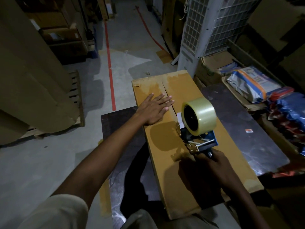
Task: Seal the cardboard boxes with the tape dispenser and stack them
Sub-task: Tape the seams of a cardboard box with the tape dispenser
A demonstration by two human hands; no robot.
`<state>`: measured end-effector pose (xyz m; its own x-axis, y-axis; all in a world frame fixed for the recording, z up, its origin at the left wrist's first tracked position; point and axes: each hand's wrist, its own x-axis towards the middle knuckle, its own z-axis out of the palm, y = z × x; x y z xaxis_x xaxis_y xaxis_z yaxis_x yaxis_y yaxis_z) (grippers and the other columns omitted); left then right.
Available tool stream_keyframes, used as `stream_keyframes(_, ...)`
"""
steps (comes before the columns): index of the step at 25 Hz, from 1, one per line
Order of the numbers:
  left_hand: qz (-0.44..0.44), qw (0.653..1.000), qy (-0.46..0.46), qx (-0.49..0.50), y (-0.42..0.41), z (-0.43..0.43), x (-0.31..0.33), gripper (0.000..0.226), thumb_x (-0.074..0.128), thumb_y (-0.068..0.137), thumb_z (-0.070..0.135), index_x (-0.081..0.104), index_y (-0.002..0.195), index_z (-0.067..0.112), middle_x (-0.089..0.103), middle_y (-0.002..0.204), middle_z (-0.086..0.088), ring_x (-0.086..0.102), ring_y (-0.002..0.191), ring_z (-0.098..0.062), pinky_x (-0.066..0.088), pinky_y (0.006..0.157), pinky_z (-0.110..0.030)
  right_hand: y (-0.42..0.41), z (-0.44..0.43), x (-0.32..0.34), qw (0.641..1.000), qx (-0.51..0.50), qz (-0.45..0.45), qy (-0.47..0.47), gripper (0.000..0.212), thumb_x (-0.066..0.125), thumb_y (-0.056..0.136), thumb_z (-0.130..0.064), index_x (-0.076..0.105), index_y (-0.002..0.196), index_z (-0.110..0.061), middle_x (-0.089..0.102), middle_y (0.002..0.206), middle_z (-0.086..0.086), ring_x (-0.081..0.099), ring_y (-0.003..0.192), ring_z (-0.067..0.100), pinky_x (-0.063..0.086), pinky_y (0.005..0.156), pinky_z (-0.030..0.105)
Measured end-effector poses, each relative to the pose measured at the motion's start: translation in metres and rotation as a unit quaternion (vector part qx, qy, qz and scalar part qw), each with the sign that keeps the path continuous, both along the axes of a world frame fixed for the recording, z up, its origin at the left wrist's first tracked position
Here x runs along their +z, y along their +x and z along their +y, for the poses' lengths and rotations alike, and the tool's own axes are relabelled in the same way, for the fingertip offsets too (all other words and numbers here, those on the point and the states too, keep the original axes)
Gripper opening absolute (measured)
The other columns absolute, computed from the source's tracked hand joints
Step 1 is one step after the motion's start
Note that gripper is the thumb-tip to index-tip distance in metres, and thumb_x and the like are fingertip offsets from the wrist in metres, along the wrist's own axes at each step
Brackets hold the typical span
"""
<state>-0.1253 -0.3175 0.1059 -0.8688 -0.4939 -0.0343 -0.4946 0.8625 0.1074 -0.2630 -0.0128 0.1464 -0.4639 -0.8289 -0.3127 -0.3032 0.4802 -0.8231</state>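
Head view: left hand [154,109], fingers flat and spread, presses cardboard box [189,146] flaps beside the seam, box on dark table [247,129]. Right hand [212,160] grips tape dispenser [198,128] handle above the seam. Risk: flaps spring apart or tape runs crooked if pressure eases.

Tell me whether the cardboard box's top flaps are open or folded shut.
Folded shut: both flaps of the cardboard box lie flat, meeting at a centre seam, the left hand resting flat on one.
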Motion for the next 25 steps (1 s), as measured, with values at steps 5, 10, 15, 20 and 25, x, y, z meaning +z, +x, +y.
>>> stream_keyframes(5, 0.005, 1.000, -0.003, 0.003, -0.002, 0.002, -0.003, 0.052, 0.008, 0.110, 0.045, 0.011, 0.161, 0.038, 0.007, 0.169, 0.014, 0.000, 0.156, -0.011, 0.002, 0.126, -0.051, 0.007, 0.035, 0.002, 0.999, -0.027, -0.020, -0.003, 0.022, 0.067, 0.087, -0.040, 0.066, 0.073, -0.024, 0.069, 0.065, -0.010, 0.062, 0.061, 0.002, 0.046, 0.063, 0.036)
stream_keyframes(10, -0.013, 0.999, 0.015, -0.050, 0.001, 0.031, -0.002, 0.052, 0.010, 0.110, 0.047, 0.011, 0.161, 0.037, 0.001, 0.169, 0.009, -0.005, 0.157, -0.015, -0.002, 0.126, -0.052, 0.005, 0.033, -0.001, 1.000, -0.018, 0.007, 0.003, 0.024, 0.067, 0.097, -0.017, 0.066, 0.073, -0.020, 0.071, 0.067, -0.005, 0.061, 0.061, 0.004, 0.046, 0.064, 0.036)
stream_keyframes(15, 0.020, 0.985, 0.030, -0.167, 0.018, 0.095, -0.003, 0.055, 0.016, 0.110, 0.043, 0.041, 0.154, 0.021, 0.021, 0.167, 0.000, 0.000, 0.157, -0.018, 0.000, 0.127, -0.047, 0.006, 0.034, 0.000, 0.999, -0.026, -0.028, -0.010, 0.013, 0.068, 0.092, -0.023, 0.071, 0.079, -0.022, 0.074, 0.076, 0.002, 0.069, 0.076, 0.024, 0.050, 0.072, 0.040)
stream_keyframes(20, 0.031, 0.989, 0.045, -0.135, 0.018, 0.096, -0.001, 0.059, 0.013, 0.108, 0.045, 0.046, 0.152, 0.023, 0.026, 0.166, 0.002, 0.004, 0.157, -0.012, 0.004, 0.127, -0.045, 0.007, 0.032, 0.000, 0.999, -0.034, -0.020, -0.011, 0.016, 0.061, 0.076, -0.038, 0.067, 0.075, -0.023, 0.068, 0.067, 0.002, 0.061, 0.066, 0.022, 0.046, 0.067, 0.039)
stream_keyframes(25, 0.037, 0.991, 0.067, -0.110, 0.015, 0.099, 0.001, 0.050, 0.022, 0.109, 0.040, 0.052, 0.146, 0.024, 0.030, 0.164, 0.005, 0.008, 0.156, -0.010, 0.006, 0.127, -0.043, 0.011, 0.030, 0.005, 0.999, -0.031, 0.009, 0.015, 0.037, 0.061, 0.075, -0.040, 0.057, 0.071, -0.004, 0.058, 0.060, 0.016, 0.048, 0.053, 0.020, 0.039, 0.058, 0.039)
